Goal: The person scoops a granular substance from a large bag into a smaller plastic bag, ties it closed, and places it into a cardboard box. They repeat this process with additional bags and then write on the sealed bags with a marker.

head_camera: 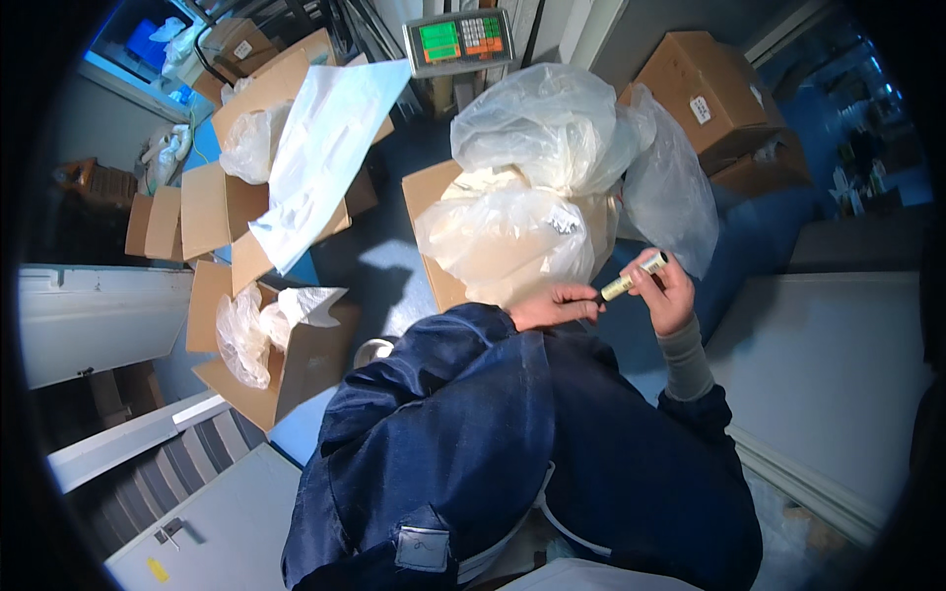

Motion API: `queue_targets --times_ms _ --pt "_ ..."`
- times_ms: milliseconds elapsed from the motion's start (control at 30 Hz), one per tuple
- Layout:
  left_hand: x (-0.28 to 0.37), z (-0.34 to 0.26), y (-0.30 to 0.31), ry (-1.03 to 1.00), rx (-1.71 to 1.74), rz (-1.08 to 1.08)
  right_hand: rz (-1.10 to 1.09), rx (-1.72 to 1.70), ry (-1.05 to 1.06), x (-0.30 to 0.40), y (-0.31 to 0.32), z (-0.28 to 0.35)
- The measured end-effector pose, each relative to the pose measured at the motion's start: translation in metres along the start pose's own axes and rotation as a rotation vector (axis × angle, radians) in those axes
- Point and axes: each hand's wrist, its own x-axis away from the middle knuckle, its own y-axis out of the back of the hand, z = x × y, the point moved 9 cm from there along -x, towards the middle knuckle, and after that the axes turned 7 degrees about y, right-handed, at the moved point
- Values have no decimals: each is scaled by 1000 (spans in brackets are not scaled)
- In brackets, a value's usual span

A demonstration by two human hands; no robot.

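Note:
My right hand (667,292) holds a marker pen (628,277) by its pale barrel, tilted up to the right. At the pen's lower left end, the fingers of my left hand (558,306) close on its dark tip or cap; which of the two cannot be told. Just beyond both hands, a clear plastic bag (510,236) with pale contents bulges over an open cardboard box (429,244). Another large plastic bag (539,125) lies behind it, and a looser bag (676,177) hangs at its right.
A scale display (458,43) with a lit green screen stands at the top. Open cartons (214,207) with plastic bags and a white sheet (332,140) are at left. Closed cardboard boxes (698,96) are stacked at upper right. A grey-topped surface (828,369) lies at right.

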Motion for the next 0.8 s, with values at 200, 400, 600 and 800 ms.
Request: queue_targets --times_ms 200,400,600,800 --pt "3 7 1 -9 -13 -136 257 50 -167 15 -16 -43" --pt "1 4 32 -29 -398 -528 127 40 -197 28 21 -54" --pt "-13 22 96 272 -939 -839 51 54 -199 66 67 -79" --pt "-25 35 105 564 -1190 -840 18 3 -224 85 86 -80"
